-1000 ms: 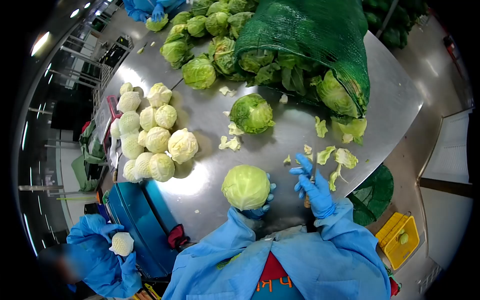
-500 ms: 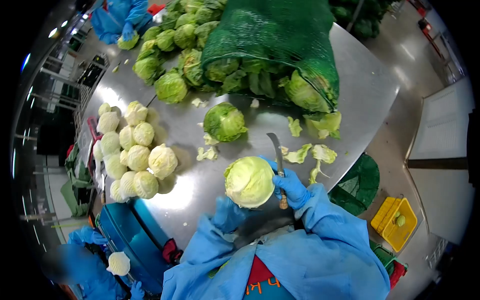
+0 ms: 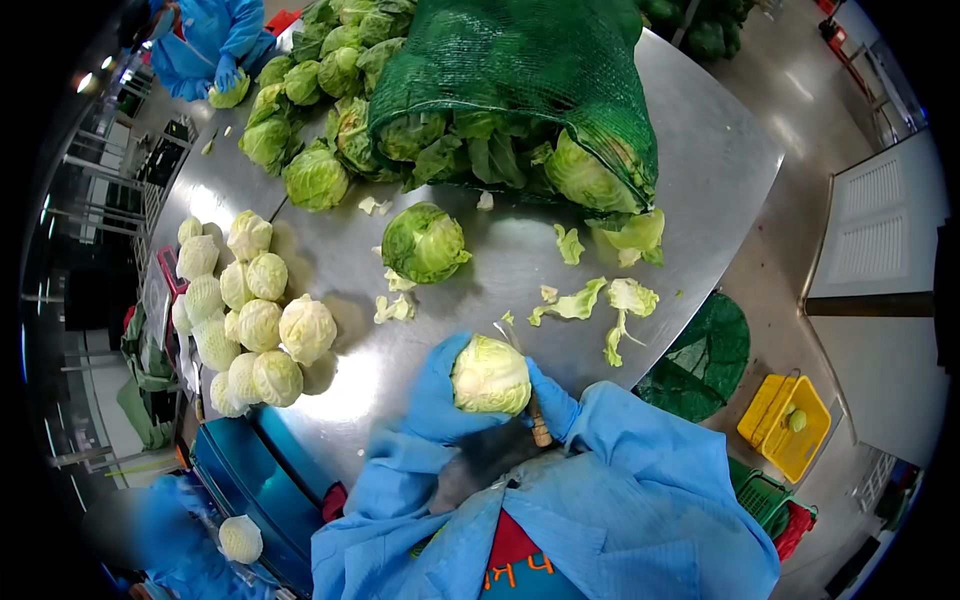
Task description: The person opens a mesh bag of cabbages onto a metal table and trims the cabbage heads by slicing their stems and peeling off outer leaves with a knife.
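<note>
A pale trimmed cabbage (image 3: 490, 375) is in front of my chest, its stem end facing up. My left hand (image 3: 437, 392), in a blue glove, is wrapped round its left side. My right hand (image 3: 553, 402), also gloved, grips a knife by its wooden handle (image 3: 540, 426) at the cabbage's right side. The blade is mostly hidden; a thin part shows by the cabbage's upper edge. Beyond it on the steel table (image 3: 690, 180) sits a greener cabbage (image 3: 425, 243), with loose leaf pieces (image 3: 578, 304) to its right.
A green mesh sack (image 3: 520, 60) of cabbages lies across the back. Trimmed cabbages (image 3: 260, 325) are grouped at left, untrimmed ones (image 3: 316, 178) behind. A blue bin (image 3: 250, 500) and a co-worker (image 3: 180, 535) are lower left, another person (image 3: 210, 45) far left. A yellow crate (image 3: 785, 425) stands right.
The cabbage has been turned so its stem end shows, and a small piece is at its top edge. My left hand has come up round its side. The knife blade has swung down behind it.
</note>
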{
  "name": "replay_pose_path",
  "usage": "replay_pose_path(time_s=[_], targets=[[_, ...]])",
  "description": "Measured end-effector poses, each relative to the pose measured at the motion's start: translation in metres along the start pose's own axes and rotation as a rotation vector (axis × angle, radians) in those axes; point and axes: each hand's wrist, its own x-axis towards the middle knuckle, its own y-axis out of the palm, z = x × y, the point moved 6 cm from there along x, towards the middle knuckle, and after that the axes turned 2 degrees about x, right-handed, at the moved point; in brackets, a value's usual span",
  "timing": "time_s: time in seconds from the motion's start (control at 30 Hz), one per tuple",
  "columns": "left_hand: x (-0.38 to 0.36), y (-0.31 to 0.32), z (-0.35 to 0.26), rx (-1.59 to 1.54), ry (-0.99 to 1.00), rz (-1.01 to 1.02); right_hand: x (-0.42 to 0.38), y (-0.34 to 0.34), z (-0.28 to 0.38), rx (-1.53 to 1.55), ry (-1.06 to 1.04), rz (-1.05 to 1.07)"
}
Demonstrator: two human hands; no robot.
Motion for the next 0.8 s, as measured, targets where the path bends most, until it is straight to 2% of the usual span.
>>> replay_pose_path(time_s=[0.1,0.2,0.3,0.4,0.47,0.5,0.6,0.63,0.7,0.73,0.77,0.8], targets=[[-0.011,0.016,0.014,0.204,0.035,-0.173,0.002,-0.021,-0.001,-0.092,-0.113,-0.072],[-0.014,0.03,0.007,0.261,0.023,-0.33,0.007,-0.029,0.015,-0.213,-0.191,-0.103],[-0.01,0.038,0.008,0.446,-0.051,-0.343,0.012,-0.033,0.046,-0.34,-0.281,-0.119],[-0.001,0.041,-0.002,0.52,-0.124,-0.259,0.004,-0.052,0.091,-0.5,-0.454,-0.302],[0.008,0.045,-0.019,0.612,-0.107,-0.129,-0.01,-0.088,0.115,-0.251,-0.657,-0.418],[0.01,0.047,-0.023,0.659,-0.1,-0.065,-0.025,-0.1,0.128,-0.173,-0.649,-0.507],[0.012,0.056,-0.026,0.897,0.047,-0.087,-0.07,-0.128,0.14,-0.073,-0.815,-0.684],[0.014,0.056,-0.02,0.836,0.068,-0.106,-0.089,-0.125,0.142,-0.075,-0.857,-0.738],[0.021,0.054,-0.011,0.712,0.113,-0.128,-0.103,-0.125,0.127,-0.275,-0.762,-0.726],[0.023,0.052,-0.008,0.648,0.068,-0.102,-0.109,-0.124,0.121,-0.369,-0.707,-0.723],[0.027,0.048,-0.008,0.586,0.022,-0.074,-0.11,-0.121,0.113,-0.599,-0.551,-0.692],[0.028,0.048,-0.008,0.528,-0.023,-0.046,-0.11,-0.102,0.11,-0.809,-0.585,-0.61]])
